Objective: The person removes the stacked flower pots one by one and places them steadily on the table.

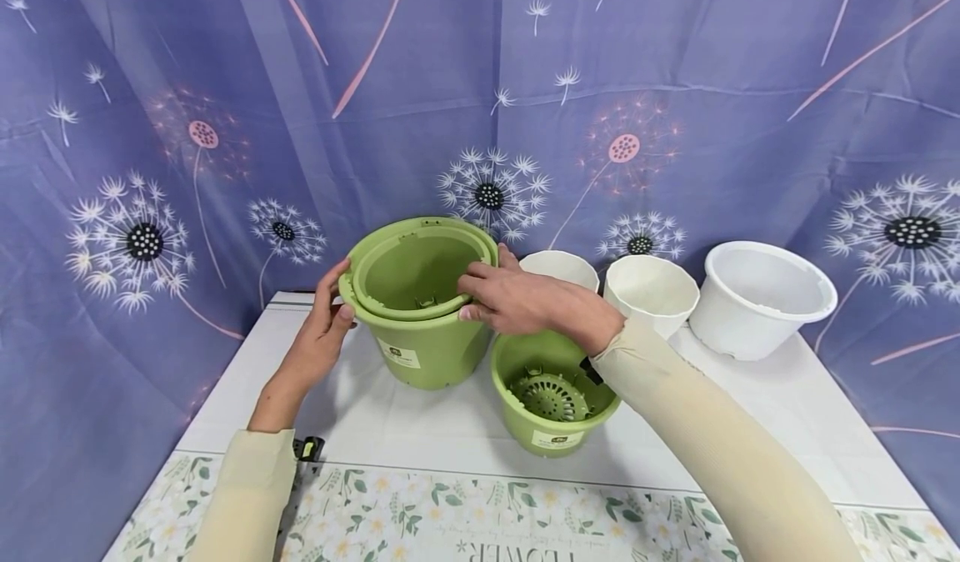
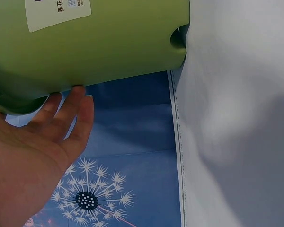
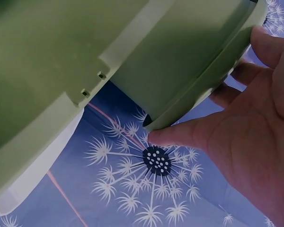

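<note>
In the head view, a large green flowerpot [image 1: 431, 358] with a pale label stands at the centre-left, and a slightly smaller green flowerpot [image 1: 408, 266] sits nested inside it. My left hand [image 1: 315, 337] holds the outer pot's left rim. Its fingers [image 2: 75, 106] lie against the pot wall [image 2: 109, 42] in the left wrist view. From the right, my right hand [image 1: 517, 295] grips the inner pot's rim, fingers hooked over it. Another finger lies along the outside of a green rim [image 3: 194, 99] in the right wrist view. My forearm partly covers a small green flowerpot [image 1: 517, 408].
Two white faceted pots [image 1: 651, 283] [image 1: 558, 266] and a wider white round pot [image 1: 750, 328] line the back right. A white tablecloth [image 1: 360, 429] with a floral front band covers the table. Behind hangs a purple dandelion-print curtain [image 1: 420, 153].
</note>
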`<state>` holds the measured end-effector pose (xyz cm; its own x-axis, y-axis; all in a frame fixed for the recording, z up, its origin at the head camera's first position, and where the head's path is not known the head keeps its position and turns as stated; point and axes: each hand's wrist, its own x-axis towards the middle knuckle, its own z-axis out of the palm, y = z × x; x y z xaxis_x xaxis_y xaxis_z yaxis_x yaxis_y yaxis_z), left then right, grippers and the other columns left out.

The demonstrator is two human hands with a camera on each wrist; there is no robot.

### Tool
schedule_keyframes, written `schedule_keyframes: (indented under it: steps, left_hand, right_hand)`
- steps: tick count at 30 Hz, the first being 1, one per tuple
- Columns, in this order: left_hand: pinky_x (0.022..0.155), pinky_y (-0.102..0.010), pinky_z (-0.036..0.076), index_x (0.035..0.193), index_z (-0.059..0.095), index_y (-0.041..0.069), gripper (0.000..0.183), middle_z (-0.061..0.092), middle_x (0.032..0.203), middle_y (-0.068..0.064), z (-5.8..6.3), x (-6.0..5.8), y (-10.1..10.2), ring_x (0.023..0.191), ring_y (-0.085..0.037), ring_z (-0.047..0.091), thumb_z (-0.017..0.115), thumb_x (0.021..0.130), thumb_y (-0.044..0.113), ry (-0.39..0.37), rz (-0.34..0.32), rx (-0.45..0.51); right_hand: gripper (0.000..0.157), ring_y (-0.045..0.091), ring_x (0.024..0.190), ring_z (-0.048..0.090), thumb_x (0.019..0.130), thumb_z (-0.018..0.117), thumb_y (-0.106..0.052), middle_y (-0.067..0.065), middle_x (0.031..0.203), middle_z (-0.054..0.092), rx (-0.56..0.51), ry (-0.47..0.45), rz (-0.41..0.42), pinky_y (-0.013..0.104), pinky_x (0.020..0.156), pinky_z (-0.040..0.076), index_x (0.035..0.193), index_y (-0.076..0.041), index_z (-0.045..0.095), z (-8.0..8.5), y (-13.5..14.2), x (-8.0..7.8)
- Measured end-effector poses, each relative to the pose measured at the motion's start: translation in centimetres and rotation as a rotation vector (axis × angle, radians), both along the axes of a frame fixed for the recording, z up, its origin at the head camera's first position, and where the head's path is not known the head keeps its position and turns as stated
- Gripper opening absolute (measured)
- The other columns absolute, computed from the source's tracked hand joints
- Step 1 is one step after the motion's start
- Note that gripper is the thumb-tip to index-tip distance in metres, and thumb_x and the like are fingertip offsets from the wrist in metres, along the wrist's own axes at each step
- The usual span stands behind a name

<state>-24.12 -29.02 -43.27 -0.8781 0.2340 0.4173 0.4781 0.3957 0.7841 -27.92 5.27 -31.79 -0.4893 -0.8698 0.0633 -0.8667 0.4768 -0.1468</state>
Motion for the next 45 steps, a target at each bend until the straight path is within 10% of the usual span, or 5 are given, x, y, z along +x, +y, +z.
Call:
schedule_keyframes:
  steps: [26, 38, 45]
  left_hand:
    - [0.091, -0.023, 0.044, 0.172, 0.010, 0.028, 0.062, 0.039, 0.158, -0.020, -0.2, -0.3, -0.1, 0.112, -0.018, 0.056, 0.037, 0.117, 0.021, 0.012, 0.007, -0.007]
    - [0.090, -0.024, 0.043, 0.172, 0.009, 0.027, 0.062, 0.038, 0.159, -0.020, 0.0, -0.2, -0.2, 0.113, -0.020, 0.055, 0.037, 0.117, 0.023, 0.011, 0.003, -0.007]
    - [0.091, -0.025, 0.043, 0.172, 0.008, 0.030, 0.061, 0.038, 0.159, -0.019, 0.0, -0.2, -0.1, 0.117, -0.027, 0.054, 0.036, 0.117, 0.027, -0.018, 0.019, -0.011]
  right_hand:
    - [0.018, 0.022, 0.102, 0.067, 0.111, 0.056, -0.017, 0.004, 0.095, 0.066, -0.165, 0.162, 0.070, 0.074, 0.120, 0.021, 0.100, -0.010, 0.068, -1.1, -0.4, -0.3]
    - [0.021, 0.036, 0.126, 0.066, 0.112, 0.053, -0.026, 0.001, 0.105, 0.073, -0.166, 0.171, -0.028, 0.082, 0.107, 0.031, 0.104, -0.017, 0.070, -0.7, -0.7, 0.0]
    - [0.018, 0.025, 0.095, 0.070, 0.110, 0.059, -0.027, 0.000, 0.096, 0.071, -0.174, 0.260, -0.029, 0.056, 0.094, 0.052, 0.103, -0.017, 0.073, -0.8, -0.8, 0.3]
